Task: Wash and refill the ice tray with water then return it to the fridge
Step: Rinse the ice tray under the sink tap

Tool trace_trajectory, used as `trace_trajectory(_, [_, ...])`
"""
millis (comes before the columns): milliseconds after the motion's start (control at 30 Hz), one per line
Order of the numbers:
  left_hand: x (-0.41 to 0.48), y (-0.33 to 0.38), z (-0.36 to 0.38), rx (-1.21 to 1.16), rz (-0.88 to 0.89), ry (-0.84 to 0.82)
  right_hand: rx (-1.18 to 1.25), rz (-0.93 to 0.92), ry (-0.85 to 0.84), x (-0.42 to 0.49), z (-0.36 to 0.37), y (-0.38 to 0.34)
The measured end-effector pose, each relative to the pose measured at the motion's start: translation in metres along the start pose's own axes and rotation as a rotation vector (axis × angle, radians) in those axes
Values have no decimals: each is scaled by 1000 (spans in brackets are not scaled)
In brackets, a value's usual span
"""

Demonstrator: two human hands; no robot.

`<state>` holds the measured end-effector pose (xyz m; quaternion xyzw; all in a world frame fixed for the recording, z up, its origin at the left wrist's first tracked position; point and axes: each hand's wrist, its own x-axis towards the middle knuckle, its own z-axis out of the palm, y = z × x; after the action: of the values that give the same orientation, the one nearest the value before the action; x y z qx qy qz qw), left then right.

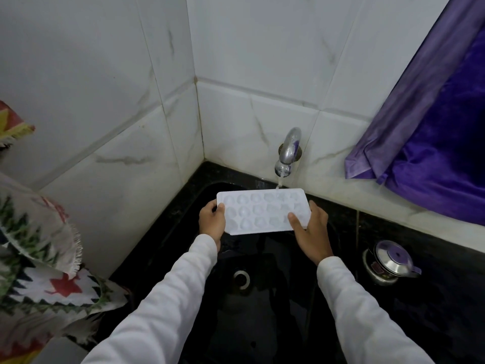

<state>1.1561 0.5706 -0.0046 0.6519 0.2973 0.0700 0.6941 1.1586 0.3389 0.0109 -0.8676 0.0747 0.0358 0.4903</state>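
Observation:
A white ice tray (pixel 262 211) with several small moulded cells is held level over the black sink (pixel 262 298). My left hand (pixel 211 224) grips its left short edge, thumb on top. My right hand (pixel 311 232) grips its right short edge, thumb lying across the top. A chrome tap (pixel 287 153) on the tiled wall runs a thin stream of water (pixel 279 183) onto the tray's far right corner.
A steel lidded pot (pixel 391 261) stands on the black counter to the right of the sink. A purple curtain (pixel 433 132) hangs at the upper right. A patterned cloth (pixel 39 258) hangs at the left. The sink drain (pixel 241 278) lies below the tray.

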Motion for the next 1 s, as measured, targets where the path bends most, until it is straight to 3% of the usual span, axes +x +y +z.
trace_trajectory(167, [-8,-6,-8,42,45,-21,112,184,93,11,-8,11])
trace_trajectory(367, [-13,-27,-23,233,110,0,134,160,-15,3,-4,42])
trace_trajectory(600, [-23,-33,-39,421,268,7,92,123,106,-7,3,47])
trace_trajectory(800, [-20,-28,-45,421,449,30,11,-92,182,-9,-1,39])
trace_trajectory(1000, [-23,-22,-51,386,760,110,-13,-425,394,-20,-10,23])
